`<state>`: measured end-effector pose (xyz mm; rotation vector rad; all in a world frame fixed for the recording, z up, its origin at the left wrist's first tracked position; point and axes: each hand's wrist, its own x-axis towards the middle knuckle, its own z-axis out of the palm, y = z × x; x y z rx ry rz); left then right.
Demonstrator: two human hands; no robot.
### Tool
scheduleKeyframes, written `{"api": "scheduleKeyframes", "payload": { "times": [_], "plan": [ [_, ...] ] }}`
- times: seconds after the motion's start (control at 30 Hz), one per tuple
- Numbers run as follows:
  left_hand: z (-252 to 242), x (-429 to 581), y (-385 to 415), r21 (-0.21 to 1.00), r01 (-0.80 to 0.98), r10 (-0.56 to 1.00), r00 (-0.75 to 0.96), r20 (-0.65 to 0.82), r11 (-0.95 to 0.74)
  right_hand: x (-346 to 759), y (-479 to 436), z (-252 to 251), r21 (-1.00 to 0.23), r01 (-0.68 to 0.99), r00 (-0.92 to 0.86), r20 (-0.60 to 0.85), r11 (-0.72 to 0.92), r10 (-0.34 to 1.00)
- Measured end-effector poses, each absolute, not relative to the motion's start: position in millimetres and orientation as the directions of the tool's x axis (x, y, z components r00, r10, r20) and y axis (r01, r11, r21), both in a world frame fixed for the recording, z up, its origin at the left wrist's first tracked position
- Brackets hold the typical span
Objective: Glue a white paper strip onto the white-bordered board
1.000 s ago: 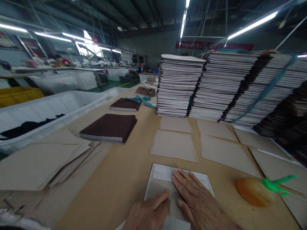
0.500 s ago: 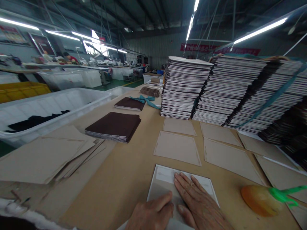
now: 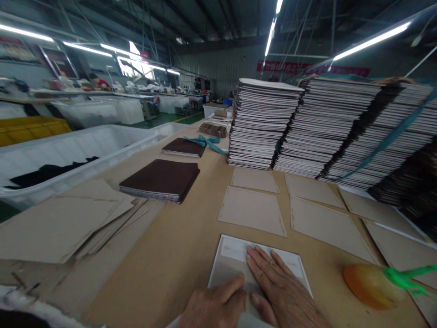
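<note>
1. Lower centre: the left hand (image 3: 213, 307) lies half-curled on the white-edged card (image 3: 232, 255), grasping nothing.
2. Beside it, the right hand (image 3: 278, 291) presses flat, fingers (image 3: 261, 264) spread.
3. Both hands have barely shifted on the bench (image 3: 177, 246); pressing continues.

Factory hall, long worktable (image 3: 177, 246), tall stacks of board sheets (image 3: 262, 123), white bins (image 3: 85, 150), strip lights (image 3: 370, 43)
</note>
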<state>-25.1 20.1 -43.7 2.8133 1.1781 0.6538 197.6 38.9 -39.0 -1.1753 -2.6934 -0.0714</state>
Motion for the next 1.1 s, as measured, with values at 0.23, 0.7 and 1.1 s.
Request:
{"api": "scheduleKeyframes", "payload": {
  "times": [0.23,0.7,1.1],
  "plan": [
    [-29,-28,18,0.237,0.676,0.717,0.65,0.252,-0.697,190,40,-45,-0.066,0.714,-0.66,0.269,0.697,0.701],
    [11,-7,23,0.046,0.952,0.939,0.307,-0.153,-0.303,187,23,6,-0.22,0.82,-0.541,0.008,0.529,0.841],
    [1,-39,31,0.437,0.852,0.956,0.275,0.097,-0.289,265,-26,-53,-0.046,0.951,-0.274,0.321,0.304,0.907]
  ]
}}
